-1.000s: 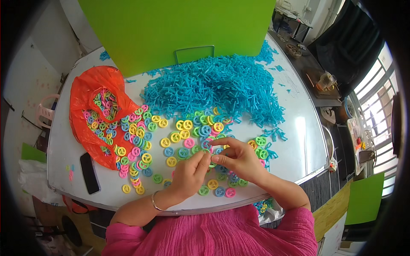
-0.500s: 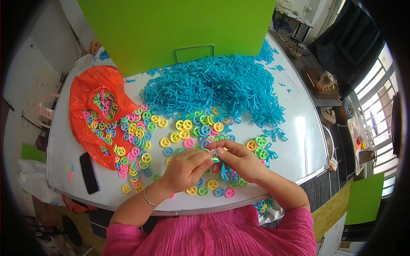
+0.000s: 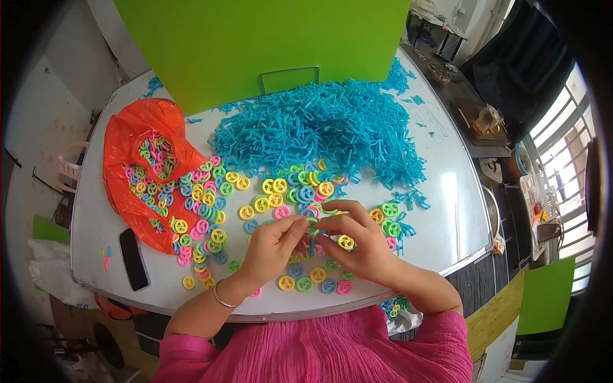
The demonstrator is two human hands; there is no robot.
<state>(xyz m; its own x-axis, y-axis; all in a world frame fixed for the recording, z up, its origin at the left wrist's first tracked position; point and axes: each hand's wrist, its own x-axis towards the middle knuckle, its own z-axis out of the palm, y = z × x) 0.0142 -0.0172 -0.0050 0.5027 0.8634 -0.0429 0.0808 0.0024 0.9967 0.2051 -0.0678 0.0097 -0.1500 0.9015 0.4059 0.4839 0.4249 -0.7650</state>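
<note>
Blue stick piece (image 3: pixel 311 223) is now being pinched between my left hand (image 3: pixel 271 246) and right hand (image 3: pixel 354 246) near the table's (image 3: pixel 447 210) front edge; both have closed in since, a yellow wheel (image 3: pixel 345 242) tucked in my right.

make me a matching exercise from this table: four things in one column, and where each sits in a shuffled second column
Things:
1. orange plastic bag
2. blue stick pile
3. black phone
4. green board

Places:
A. upright at the table's far edge
B. flat near the table's front left edge
C. mid-table, in front of the board
D. left side, colourful wheels spilling out

Pairs: 1-D, 2-C, 3-B, 4-A
</note>
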